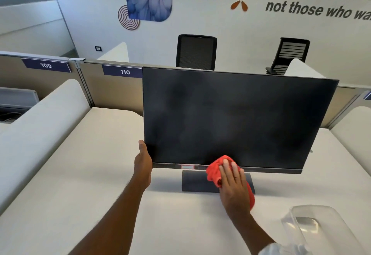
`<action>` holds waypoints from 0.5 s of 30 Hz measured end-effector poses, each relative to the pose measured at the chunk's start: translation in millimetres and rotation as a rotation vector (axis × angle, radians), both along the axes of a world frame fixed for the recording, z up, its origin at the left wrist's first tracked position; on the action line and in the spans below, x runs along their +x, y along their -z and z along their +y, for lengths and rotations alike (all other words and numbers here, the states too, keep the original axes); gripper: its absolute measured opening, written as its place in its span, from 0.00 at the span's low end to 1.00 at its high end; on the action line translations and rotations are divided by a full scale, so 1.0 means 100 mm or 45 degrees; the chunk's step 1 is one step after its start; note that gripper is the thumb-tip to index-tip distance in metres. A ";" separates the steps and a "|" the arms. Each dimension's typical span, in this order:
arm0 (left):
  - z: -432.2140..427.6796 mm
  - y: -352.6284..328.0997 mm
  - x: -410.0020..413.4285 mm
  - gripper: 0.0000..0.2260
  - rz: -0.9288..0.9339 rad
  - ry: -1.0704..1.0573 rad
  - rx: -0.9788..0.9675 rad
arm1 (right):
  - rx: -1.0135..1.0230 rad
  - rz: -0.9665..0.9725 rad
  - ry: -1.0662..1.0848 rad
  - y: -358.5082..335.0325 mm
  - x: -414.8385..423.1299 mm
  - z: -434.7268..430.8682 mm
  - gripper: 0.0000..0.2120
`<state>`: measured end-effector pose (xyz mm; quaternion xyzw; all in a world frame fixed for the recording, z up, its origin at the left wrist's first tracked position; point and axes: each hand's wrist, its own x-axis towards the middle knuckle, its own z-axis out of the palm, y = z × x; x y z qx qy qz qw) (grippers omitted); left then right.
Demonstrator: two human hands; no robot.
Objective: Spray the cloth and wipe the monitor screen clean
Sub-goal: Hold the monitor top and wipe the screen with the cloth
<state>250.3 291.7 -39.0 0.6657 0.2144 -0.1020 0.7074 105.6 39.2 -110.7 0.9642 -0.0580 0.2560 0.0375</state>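
A dark monitor (236, 118) stands on a white desk, its screen smudged and hazy. My right hand (233, 184) presses a red cloth (215, 169) flat against the bottom bezel, just left of the middle. My left hand (143, 162) grips the monitor's lower left corner, thumb along the side edge. The monitor's flat dark base (197, 181) shows under the screen, partly covered by the cloth and hand. No spray bottle is in view.
A clear plastic container (315, 226) lies on the desk (84, 174) at the lower right. Padded dividers flank the desk on both sides. A partition (112, 92) labelled 110 runs behind the monitor, with two black office chairs (196, 52) beyond it.
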 end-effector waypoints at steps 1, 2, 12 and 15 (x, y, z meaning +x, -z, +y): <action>0.00 0.00 0.00 0.31 -0.001 0.000 -0.003 | 0.020 0.016 0.071 0.01 -0.03 -0.03 0.26; 0.00 0.00 -0.01 0.30 0.002 -0.003 -0.008 | 0.026 0.049 0.101 0.02 -0.05 -0.04 0.29; 0.01 0.01 0.00 0.31 0.020 -0.012 -0.028 | -0.250 0.129 -0.498 -0.16 0.38 0.43 0.26; 0.05 0.00 -0.01 0.30 0.003 0.005 -0.014 | -0.350 0.219 -0.658 -0.26 0.60 0.84 0.28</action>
